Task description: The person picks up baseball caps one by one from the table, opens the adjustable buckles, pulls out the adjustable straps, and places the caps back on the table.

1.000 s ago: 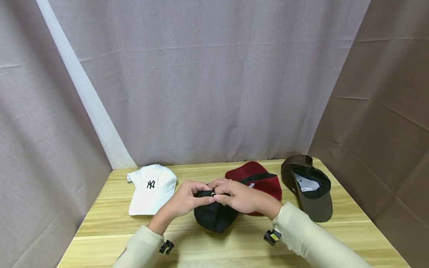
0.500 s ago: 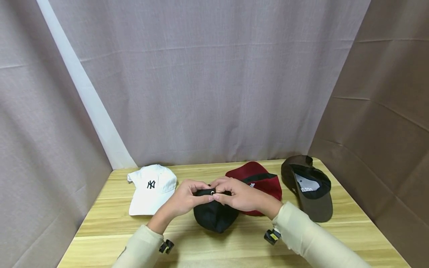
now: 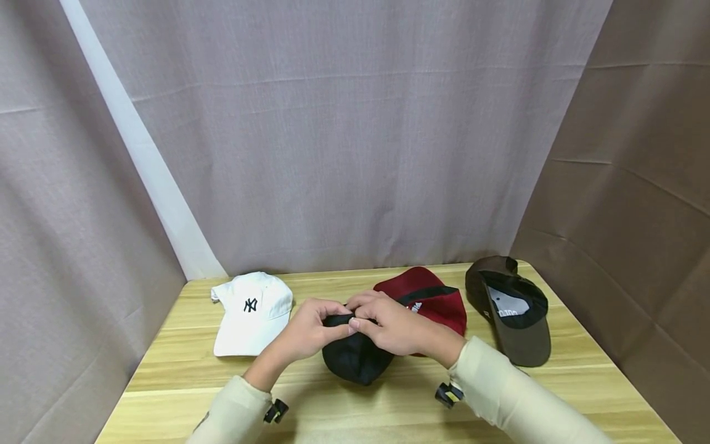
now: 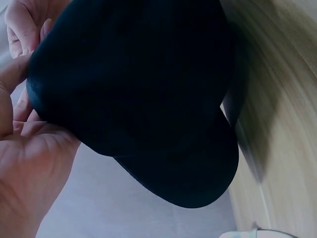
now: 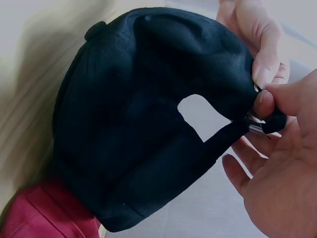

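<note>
A black baseball cap (image 3: 357, 359) is held crown-down over the middle of the table, its back strap uppermost. In the left wrist view its brim (image 4: 193, 178) juts out past the crown. My left hand (image 3: 312, 328) pinches the cap's edge between thumb and fingers, beside the strap. With thumb and fingertips my right hand (image 3: 392, 330) pinches the strap at its metal buckle (image 5: 256, 124), seen in the right wrist view. The two thumbs nearly meet there. Below the strap the cap's rear opening (image 5: 200, 116) shows as a gap.
On the wooden table (image 3: 355, 425), a white cap (image 3: 252, 320) with a dark emblem stands at the left. A dark red cap (image 3: 413, 285) lies just behind my right hand. At the far right a brown cap (image 3: 521, 345) shows its inside. Grey curtains (image 3: 355, 154) hang behind.
Both hands stay at the strap with only slight finger shifts. The pale metal glint between the thumbs, visible before, is now covered by the right thumb. The other caps have not moved.
</note>
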`<state>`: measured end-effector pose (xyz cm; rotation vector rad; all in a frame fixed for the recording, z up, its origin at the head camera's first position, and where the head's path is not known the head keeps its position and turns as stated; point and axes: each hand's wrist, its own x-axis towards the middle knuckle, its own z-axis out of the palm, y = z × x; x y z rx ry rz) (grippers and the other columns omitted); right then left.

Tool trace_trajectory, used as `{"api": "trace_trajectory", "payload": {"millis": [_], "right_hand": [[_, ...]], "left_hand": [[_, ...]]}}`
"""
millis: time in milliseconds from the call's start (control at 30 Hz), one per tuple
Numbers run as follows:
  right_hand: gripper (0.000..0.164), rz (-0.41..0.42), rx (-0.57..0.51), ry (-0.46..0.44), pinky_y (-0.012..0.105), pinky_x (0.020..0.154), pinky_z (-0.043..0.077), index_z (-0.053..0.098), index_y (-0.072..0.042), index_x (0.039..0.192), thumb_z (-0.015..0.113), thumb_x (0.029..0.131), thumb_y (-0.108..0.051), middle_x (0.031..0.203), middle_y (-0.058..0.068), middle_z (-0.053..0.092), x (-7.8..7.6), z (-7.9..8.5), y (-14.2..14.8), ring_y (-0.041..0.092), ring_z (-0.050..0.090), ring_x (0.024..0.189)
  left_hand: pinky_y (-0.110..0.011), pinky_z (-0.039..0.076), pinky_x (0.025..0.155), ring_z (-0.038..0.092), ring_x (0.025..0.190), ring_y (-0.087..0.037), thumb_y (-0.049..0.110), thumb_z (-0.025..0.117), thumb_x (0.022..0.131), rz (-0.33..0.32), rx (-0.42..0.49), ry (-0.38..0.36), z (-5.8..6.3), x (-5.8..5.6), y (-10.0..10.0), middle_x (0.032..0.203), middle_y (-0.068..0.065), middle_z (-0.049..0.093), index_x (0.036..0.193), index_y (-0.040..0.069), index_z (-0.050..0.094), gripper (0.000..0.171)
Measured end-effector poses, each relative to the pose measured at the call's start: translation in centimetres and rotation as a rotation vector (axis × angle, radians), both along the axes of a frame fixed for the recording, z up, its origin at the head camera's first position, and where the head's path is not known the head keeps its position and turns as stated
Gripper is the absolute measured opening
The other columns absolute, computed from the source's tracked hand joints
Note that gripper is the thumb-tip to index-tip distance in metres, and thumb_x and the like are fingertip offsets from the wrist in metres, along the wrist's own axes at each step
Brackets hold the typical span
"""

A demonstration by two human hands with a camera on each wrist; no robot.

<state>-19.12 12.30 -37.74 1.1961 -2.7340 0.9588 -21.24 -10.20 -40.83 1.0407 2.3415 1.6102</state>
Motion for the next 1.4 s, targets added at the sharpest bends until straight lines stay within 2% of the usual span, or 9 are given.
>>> {"api": "trace_trajectory", "payload": {"millis": [167,367,567,800,933,1033,1167,1233,1400], "right_hand": [[0.028,-0.007,-0.029,-0.016,0.053,0.117,0.043,0.076,-0.016,0.085,0.059,0.107,-0.015,0.13,0.002,0.072,0.1,0.0,0.0,0.026,0.057,0.137],[0.031,0.005,-0.044,-0.121,0.05,0.118,0.043,0.071,-0.017,0.087,0.053,0.112,-0.021,0.137,0.001,0.067,0.0,-0.2,0.3,0.025,0.053,0.141],[0.036,0.05,-0.084,-0.231,0.038,0.109,0.045,0.058,-0.015,0.079,0.052,0.113,-0.026,0.141,0.001,0.064,-0.5,-0.4,1.1,0.023,0.052,0.141],[0.039,0.143,-0.133,-0.311,0.036,0.114,0.043,0.053,-0.01,0.077,0.051,0.114,-0.025,0.139,0.009,0.063,-1.1,-0.5,1.6,0.03,0.05,0.142],[0.039,0.131,-0.171,-0.33,0.036,0.112,0.044,0.053,-0.01,0.076,0.052,0.113,-0.022,0.136,0.01,0.064,-1.2,-0.8,1.6,0.03,0.05,0.143],[0.037,0.041,-0.158,-0.224,0.036,0.106,0.047,0.06,-0.014,0.076,0.058,0.111,-0.025,0.13,0.003,0.069,-1.0,-0.9,1.2,0.024,0.055,0.136],[0.025,-0.102,-0.086,0.063,0.04,0.103,0.047,0.07,-0.022,0.081,0.069,0.105,-0.029,0.116,-0.006,0.072,-0.4,-0.9,0.4,0.016,0.059,0.12],[0.018,-0.15,-0.047,0.22,0.043,0.103,0.046,0.073,-0.024,0.085,0.073,0.102,-0.029,0.11,-0.006,0.071,-0.1,-0.9,0.1,0.017,0.059,0.114],[0.015,-0.206,0.044,0.507,0.04,0.095,0.046,0.073,-0.021,0.084,0.078,0.098,-0.026,0.104,-0.002,0.067,0.3,-1.1,-0.3,0.018,0.056,0.103]], "left_hand": [[-0.021,0.055,0.079,0.066,0.089,-0.004,0.016,0.08,0.095,-0.012,0.023,-0.017,-0.2,-0.2,0.1,0.097,-0.007,0.08,0.101,0.008,0.082,0.01],[-0.022,0.055,0.078,0.066,0.087,-0.003,0.01,0.078,0.095,-0.053,0.076,-0.046,-0.4,-0.4,0.0,0.095,-0.002,0.078,0.101,0.004,0.081,0.009],[-0.021,0.057,0.078,0.067,0.086,-0.001,0.007,0.076,0.095,-0.089,0.131,-0.087,-0.6,-0.6,0.0,0.095,0.003,0.077,0.104,-0.003,0.079,0.013],[-0.019,0.055,0.076,0.066,0.082,0.001,0.0,0.075,0.094,-0.153,0.189,-0.143,-0.9,-1.0,-0.2,0.088,0.016,0.075,0.105,-0.013,0.074,0.017],[-0.019,0.056,0.077,0.067,0.083,0.001,-0.001,0.075,0.094,-0.149,0.201,-0.157,-0.9,-1.1,-0.3,0.09,0.016,0.076,0.107,-0.015,0.073,0.02],[-0.02,0.058,0.077,0.069,0.087,0.0,0.002,0.075,0.094,-0.104,0.179,-0.148,-0.6,-1.0,-0.3,0.095,0.011,0.078,0.109,-0.011,0.075,0.02],[-0.021,0.058,0.075,0.07,0.087,-0.001,0.007,0.076,0.096,-0.022,0.108,-0.1,-0.2,-0.7,-0.4,0.101,-0.008,0.081,0.108,-0.003,0.079,0.016],[-0.021,0.058,0.074,0.07,0.086,-0.001,0.01,0.077,0.096,0.022,0.062,-0.068,0.0,-0.6,-0.4,0.104,-0.013,0.081,0.107,0.002,0.081,0.014],[-0.021,0.059,0.073,0.072,0.088,-0.002,0.017,0.08,0.096,0.113,-0.023,-0.001,0.3,-0.1,-0.2,0.104,-0.009,0.083,0.106,0.011,0.083,0.012]]}}
